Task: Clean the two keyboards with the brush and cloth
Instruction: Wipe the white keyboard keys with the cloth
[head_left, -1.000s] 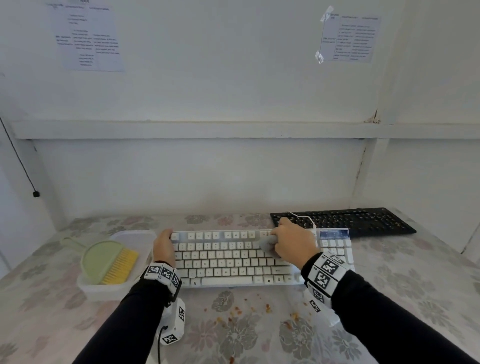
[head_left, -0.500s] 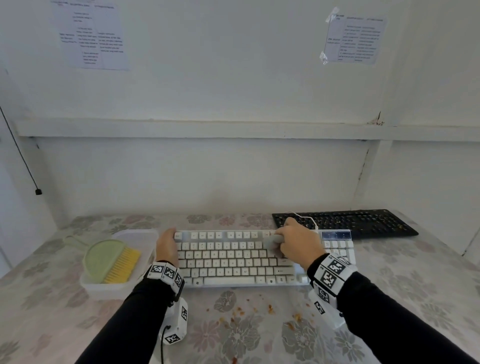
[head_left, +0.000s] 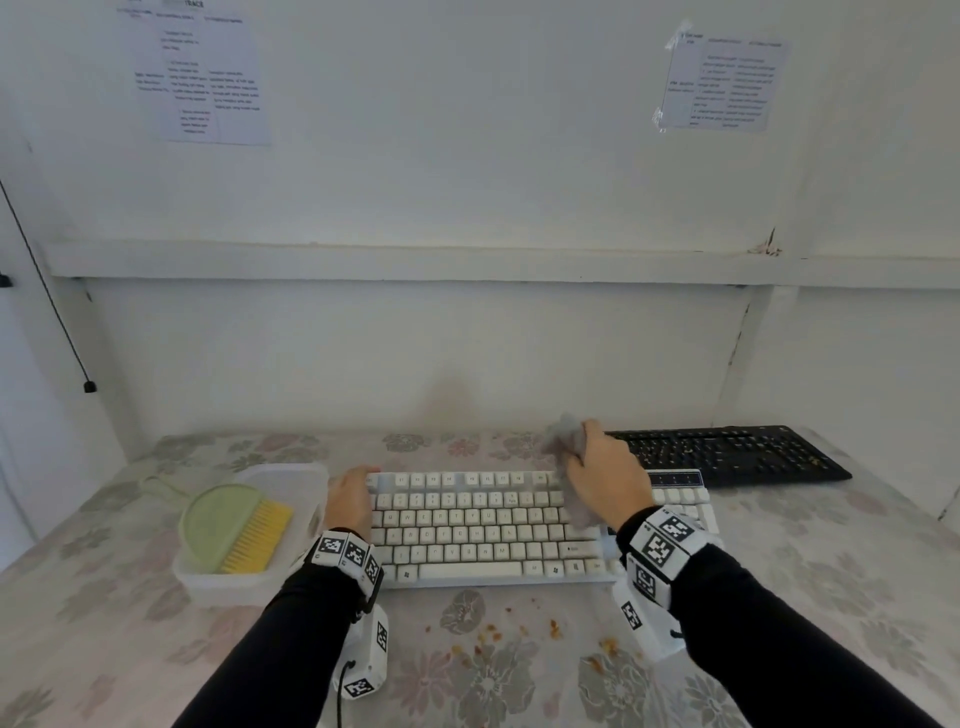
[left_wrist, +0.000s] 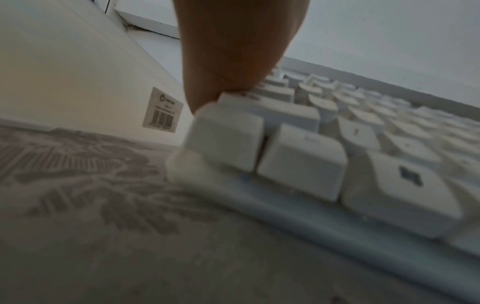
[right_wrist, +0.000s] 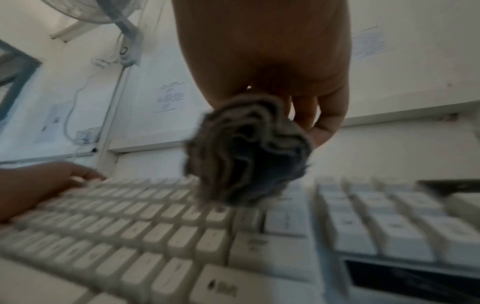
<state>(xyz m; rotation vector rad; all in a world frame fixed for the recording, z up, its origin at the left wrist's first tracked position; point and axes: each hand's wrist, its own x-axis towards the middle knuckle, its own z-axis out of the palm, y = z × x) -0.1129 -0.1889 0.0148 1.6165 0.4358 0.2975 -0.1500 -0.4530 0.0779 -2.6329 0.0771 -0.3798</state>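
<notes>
A white keyboard (head_left: 493, 519) lies in front of me, with a black keyboard (head_left: 727, 452) behind it to the right. My right hand (head_left: 597, 473) grips a bunched grey cloth (head_left: 563, 441) and holds it just above the white keyboard's far right rows. In the right wrist view the cloth (right_wrist: 246, 154) hangs from the right hand (right_wrist: 259, 51) over the keys (right_wrist: 155, 236). My left hand (head_left: 348, 499) rests on the keyboard's left end, fingers laid over the top-left keys. The left wrist view shows the left hand (left_wrist: 233, 51) against the end keys (left_wrist: 389, 144).
A green brush with yellow bristles (head_left: 234, 527) lies in a clear plastic tub (head_left: 291, 478) just left of the white keyboard. Orange-brown crumbs (head_left: 493, 634) are scattered on the flowered tablecloth near the front. A white wall stands close behind both keyboards.
My right hand has lifted the cloth off the white keys and moved it up and toward the far edge. My left hand stays on the keyboard's left end.
</notes>
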